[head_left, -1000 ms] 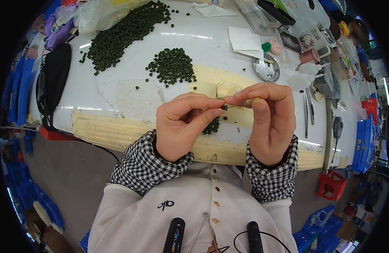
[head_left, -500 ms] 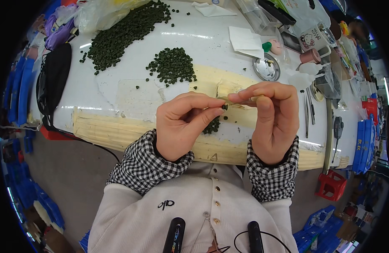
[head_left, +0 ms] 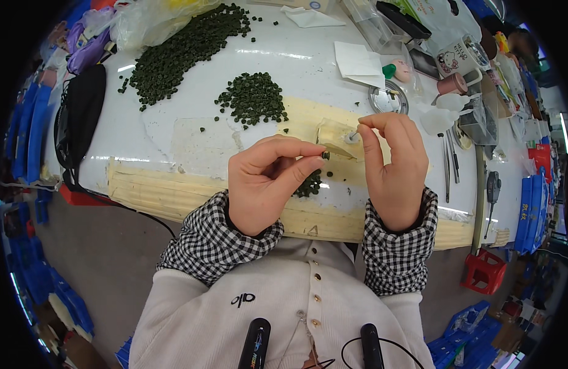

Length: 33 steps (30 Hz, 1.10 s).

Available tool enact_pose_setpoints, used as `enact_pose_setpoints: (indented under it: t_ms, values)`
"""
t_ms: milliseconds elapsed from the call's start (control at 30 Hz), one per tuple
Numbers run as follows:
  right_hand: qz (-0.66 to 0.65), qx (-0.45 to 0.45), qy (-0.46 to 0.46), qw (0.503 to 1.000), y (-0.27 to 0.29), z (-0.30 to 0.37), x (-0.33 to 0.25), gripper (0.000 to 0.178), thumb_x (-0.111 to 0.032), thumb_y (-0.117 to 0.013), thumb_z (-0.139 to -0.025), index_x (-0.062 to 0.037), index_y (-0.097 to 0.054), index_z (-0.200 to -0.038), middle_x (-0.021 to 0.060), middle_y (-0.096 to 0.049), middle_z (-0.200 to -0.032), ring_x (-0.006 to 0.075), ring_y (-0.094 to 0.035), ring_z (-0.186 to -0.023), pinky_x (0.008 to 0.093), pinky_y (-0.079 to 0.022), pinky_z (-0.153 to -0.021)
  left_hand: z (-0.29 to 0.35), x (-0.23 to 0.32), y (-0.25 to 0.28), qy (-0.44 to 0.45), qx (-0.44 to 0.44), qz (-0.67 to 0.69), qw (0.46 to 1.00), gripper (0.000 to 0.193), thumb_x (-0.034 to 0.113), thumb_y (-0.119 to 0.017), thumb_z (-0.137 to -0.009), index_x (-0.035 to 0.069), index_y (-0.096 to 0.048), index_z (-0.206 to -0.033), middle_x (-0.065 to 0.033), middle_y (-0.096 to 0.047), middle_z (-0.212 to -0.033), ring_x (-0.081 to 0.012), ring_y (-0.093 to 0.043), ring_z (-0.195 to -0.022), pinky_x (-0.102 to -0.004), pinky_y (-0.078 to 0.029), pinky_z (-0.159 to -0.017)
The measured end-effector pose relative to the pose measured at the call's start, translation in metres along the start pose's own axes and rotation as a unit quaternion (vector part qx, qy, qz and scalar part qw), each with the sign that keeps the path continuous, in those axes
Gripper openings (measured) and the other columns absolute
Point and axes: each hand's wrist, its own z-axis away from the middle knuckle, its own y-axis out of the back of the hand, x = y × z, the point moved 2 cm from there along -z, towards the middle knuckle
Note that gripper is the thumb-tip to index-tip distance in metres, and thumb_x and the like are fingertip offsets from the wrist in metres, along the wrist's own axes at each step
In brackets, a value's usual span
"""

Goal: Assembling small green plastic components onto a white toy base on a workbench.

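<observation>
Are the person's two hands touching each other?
No, a gap shows between the left hand, which pinches a small dark green piece, and the right hand.

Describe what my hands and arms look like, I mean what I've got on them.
Your left hand and right hand are ungloved. Loose, black-and-white checked oversleeves with gathered cuffs cover both forearms. Above them come plain, cream-white sleeves. I see no cables or markings on the arms.
</observation>
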Motion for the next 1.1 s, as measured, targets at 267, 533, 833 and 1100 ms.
enact_pose_setpoints:
  t_ms: [267,533,833,1100]
  values:
    - [-0.17,-0.062,-0.042,0.983,0.015,0.021,-0.022,0.029,0.005,-0.065,-0.083,0.0002,-0.066,-0.112,0.0122,-0.062,-0.091,0.0225,-0.061,-0.08,0.028,-0.049,-0.071,0.001,-0.002,0.002,0.008,0.014,0.013,1.0,0.017,-0.002,-0.068,-0.085,-0.002,-0.069,-0.102,-0.0009,-0.062,-0.084,-0.0006,-0.045,-0.063,-0.0159,-0.035,-0.055]
    - [-0.249,-0.084,-0.04,0.964,-0.002,0.04,-0.027,0.034,0.006,-0.063,-0.084,0.0009,-0.064,-0.117,0.0123,-0.062,-0.098,0.0206,-0.06,-0.081,0.0265,-0.049,-0.07,0.0,0.0,0.0,-0.004,0.008,0.017,1.0,0.015,-0.003,-0.067,-0.086,-0.002,-0.069,-0.101,-0.0051,-0.066,-0.09,-0.0041,-0.054,-0.072,-0.017,-0.041,-0.06]
    - [-0.272,-0.098,-0.046,0.956,-0.003,0.043,-0.023,0.035,0.007,-0.063,-0.082,-0.0004,-0.065,-0.117,0.012,-0.063,-0.098,0.0209,-0.061,-0.082,0.0258,-0.05,-0.07,0.0,0.0,0.001,-0.057,-0.009,-0.036,0.998,0.016,-0.004,-0.067,-0.084,-0.001,-0.07,-0.099,-0.0075,-0.067,-0.09,-0.0084,-0.059,-0.075,-0.0191,-0.044,-0.062]
    - [-0.239,-0.077,-0.017,0.968,-0.003,0.043,-0.017,0.034,0.007,-0.064,-0.081,0.0001,-0.066,-0.114,0.0116,-0.064,-0.095,0.0207,-0.062,-0.079,0.026,-0.05,-0.069,-0.001,-0.001,-0.004,-0.021,-0.002,-0.008,1.0,0.014,-0.003,-0.069,-0.083,0.0,-0.071,-0.097,-0.0055,-0.065,-0.087,-0.006,-0.054,-0.067,-0.0186,-0.04,-0.056]
